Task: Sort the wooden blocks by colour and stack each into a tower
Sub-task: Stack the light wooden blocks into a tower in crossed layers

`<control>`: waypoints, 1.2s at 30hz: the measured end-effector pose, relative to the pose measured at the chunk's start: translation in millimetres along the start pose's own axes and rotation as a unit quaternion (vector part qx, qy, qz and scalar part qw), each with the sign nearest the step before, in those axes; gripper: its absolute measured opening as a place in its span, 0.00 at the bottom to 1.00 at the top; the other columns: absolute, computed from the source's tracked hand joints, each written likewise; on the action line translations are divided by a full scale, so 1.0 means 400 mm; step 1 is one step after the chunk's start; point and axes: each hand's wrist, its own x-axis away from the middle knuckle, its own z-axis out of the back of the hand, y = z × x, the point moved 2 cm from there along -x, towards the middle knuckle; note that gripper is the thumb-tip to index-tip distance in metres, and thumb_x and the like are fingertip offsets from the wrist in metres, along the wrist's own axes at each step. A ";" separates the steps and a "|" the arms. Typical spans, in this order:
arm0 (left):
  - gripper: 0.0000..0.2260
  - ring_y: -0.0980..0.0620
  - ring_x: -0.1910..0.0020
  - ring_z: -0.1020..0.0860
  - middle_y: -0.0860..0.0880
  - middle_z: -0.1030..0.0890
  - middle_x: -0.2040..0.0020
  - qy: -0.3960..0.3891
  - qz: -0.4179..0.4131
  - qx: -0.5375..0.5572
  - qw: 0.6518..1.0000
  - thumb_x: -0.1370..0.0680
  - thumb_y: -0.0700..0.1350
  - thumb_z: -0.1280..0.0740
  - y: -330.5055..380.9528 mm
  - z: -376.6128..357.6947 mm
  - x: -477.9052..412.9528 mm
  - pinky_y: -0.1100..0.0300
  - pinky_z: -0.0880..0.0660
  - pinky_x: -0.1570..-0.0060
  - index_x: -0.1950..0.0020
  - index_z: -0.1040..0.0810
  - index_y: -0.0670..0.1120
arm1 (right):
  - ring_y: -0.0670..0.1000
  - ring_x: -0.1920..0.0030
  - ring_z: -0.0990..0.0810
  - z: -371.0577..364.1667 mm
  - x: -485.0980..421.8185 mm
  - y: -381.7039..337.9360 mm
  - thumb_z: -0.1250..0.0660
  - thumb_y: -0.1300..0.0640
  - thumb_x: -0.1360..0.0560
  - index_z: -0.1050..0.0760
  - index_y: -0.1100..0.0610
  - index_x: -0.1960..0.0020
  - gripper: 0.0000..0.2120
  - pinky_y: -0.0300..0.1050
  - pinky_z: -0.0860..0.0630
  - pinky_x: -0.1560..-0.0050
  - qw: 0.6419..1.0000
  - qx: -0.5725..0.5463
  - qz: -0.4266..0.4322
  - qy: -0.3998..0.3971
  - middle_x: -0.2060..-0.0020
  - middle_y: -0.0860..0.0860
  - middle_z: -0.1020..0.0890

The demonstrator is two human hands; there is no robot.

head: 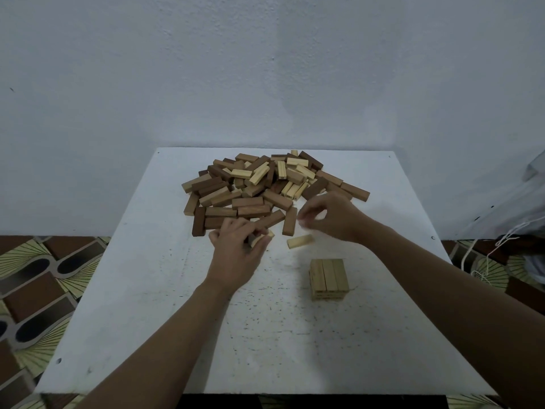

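Observation:
A loose pile of wooden blocks (265, 187) in light, mid-brown and dark brown lies at the far middle of the white table (147, 320). A short tower of light blocks (328, 278) stands to the right of centre, three blocks across its top. One light block (300, 241) lies alone on the table just beyond the tower. My left hand (236, 255) is at the pile's near edge and grips a light block (261, 238) in its curled fingers. My right hand (330, 216) hovers above the lone block with loosely curled fingers that hold nothing.
A plain wall rises right behind the table. Patterned floor tiles (38, 276) show on both sides. At the right edge a white cord (486, 261) hangs beside a pale object. The near half of the table is bare white surface with dark specks.

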 end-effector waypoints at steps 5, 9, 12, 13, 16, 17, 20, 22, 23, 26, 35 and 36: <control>0.02 0.57 0.45 0.30 0.60 0.22 0.52 -0.015 -0.002 -0.002 1.000 0.21 0.53 0.29 -0.006 -0.007 -0.006 0.56 0.45 0.52 0.50 0.18 0.57 | 0.51 0.55 0.21 0.000 -0.073 0.022 0.32 0.60 0.22 0.17 0.58 0.48 0.06 0.48 0.23 0.53 0.991 0.086 0.013 0.099 0.57 0.51 0.17; 0.00 0.57 0.45 0.31 0.60 0.22 0.52 -0.003 0.000 0.017 1.000 0.21 0.50 0.28 -0.010 -0.008 -0.007 0.57 0.41 0.50 0.51 0.18 0.56 | 0.53 0.44 0.26 -0.003 -0.142 0.007 0.36 0.54 0.20 0.23 0.54 0.36 0.14 0.48 0.28 0.47 0.983 0.154 -0.016 0.096 0.46 0.53 0.23; 0.00 0.56 0.46 0.30 0.59 0.22 0.52 0.005 -0.003 0.027 1.000 0.21 0.49 0.28 -0.013 -0.009 -0.011 0.59 0.39 0.49 0.52 0.18 0.55 | 0.57 0.35 0.32 -0.004 -0.187 0.001 0.38 0.53 0.19 0.27 0.52 0.30 0.18 0.53 0.28 0.42 0.972 0.219 -0.022 0.081 0.36 0.54 0.28; 0.00 0.55 0.46 0.29 0.59 0.22 0.52 0.006 -0.002 0.028 1.000 0.21 0.49 0.28 -0.015 -0.009 -0.012 0.58 0.38 0.50 0.52 0.18 0.54 | 0.58 0.34 0.32 -0.007 -0.199 0.000 0.38 0.52 0.19 0.27 0.51 0.30 0.18 0.56 0.28 0.41 0.968 0.240 -0.024 0.074 0.35 0.54 0.28; 0.01 0.54 0.47 0.29 0.59 0.22 0.53 0.007 -0.005 0.036 0.999 0.21 0.49 0.28 -0.020 -0.010 -0.014 0.56 0.36 0.50 0.52 0.18 0.53 | 0.57 0.36 0.30 -0.015 -0.215 -0.007 0.38 0.53 0.19 0.26 0.49 0.31 0.17 0.54 0.30 0.42 0.957 0.282 -0.024 0.069 0.39 0.52 0.24; 0.00 0.54 0.47 0.29 0.59 0.22 0.53 0.009 -0.008 0.041 0.999 0.21 0.48 0.28 -0.021 -0.010 -0.014 0.54 0.34 0.49 0.52 0.18 0.53 | 0.57 0.36 0.30 -0.016 -0.217 -0.008 0.39 0.53 0.18 0.25 0.48 0.32 0.16 0.54 0.32 0.42 0.954 0.289 -0.020 0.078 0.40 0.52 0.23; 0.01 0.54 0.48 0.28 0.61 0.22 0.55 0.012 -0.018 0.052 0.998 0.21 0.48 0.27 -0.021 -0.013 -0.016 0.48 0.29 0.48 0.52 0.18 0.53 | 0.57 0.37 0.29 -0.013 -0.216 -0.016 0.38 0.51 0.18 0.22 0.49 0.35 0.14 0.53 0.35 0.42 0.945 0.313 -0.006 0.097 0.45 0.51 0.19; 0.02 0.54 0.47 0.28 0.62 0.22 0.54 0.011 -0.021 0.057 0.998 0.23 0.49 0.26 -0.022 -0.014 -0.015 0.47 0.28 0.48 0.52 0.18 0.53 | 0.58 0.41 0.26 -0.013 -0.213 -0.021 0.39 0.53 0.18 0.20 0.51 0.40 0.11 0.54 0.35 0.44 0.941 0.320 -0.001 0.111 0.49 0.51 0.18; 0.03 0.54 0.47 0.28 0.62 0.21 0.54 0.008 -0.023 0.056 0.998 0.24 0.49 0.25 -0.023 -0.013 -0.014 0.46 0.28 0.48 0.52 0.18 0.53 | 0.58 0.44 0.25 -0.014 -0.209 -0.021 0.40 0.54 0.18 0.20 0.52 0.44 0.10 0.53 0.36 0.46 0.939 0.320 0.000 0.125 0.53 0.52 0.18; 0.07 0.55 0.45 0.29 0.63 0.20 0.51 -0.006 -0.031 0.049 0.998 0.26 0.47 0.23 -0.021 -0.008 -0.013 0.46 0.29 0.46 0.49 0.17 0.53 | 0.57 0.52 0.23 -0.011 -0.191 -0.015 0.39 0.55 0.19 0.19 0.56 0.51 0.10 0.50 0.33 0.52 0.943 0.257 -0.016 0.211 0.59 0.52 0.18; 0.13 0.57 0.43 0.29 0.64 0.19 0.50 -0.012 0.000 0.075 0.997 0.29 0.44 0.21 -0.009 0.006 -0.005 0.52 0.37 0.44 0.51 0.20 0.57 | 0.43 0.59 0.18 0.023 0.047 -0.029 0.28 0.65 0.25 0.16 0.55 0.51 0.07 0.36 0.22 0.57 0.989 -0.100 -0.036 0.102 0.60 0.45 0.16; 0.14 0.58 0.42 0.29 0.63 0.18 0.50 -0.015 -0.003 0.072 0.997 0.29 0.43 0.21 -0.005 0.007 -0.003 0.52 0.38 0.45 0.51 0.20 0.58 | 0.45 0.58 0.18 0.021 0.070 -0.024 0.29 0.66 0.26 0.16 0.55 0.51 0.08 0.38 0.20 0.54 0.992 -0.091 -0.039 0.080 0.59 0.45 0.16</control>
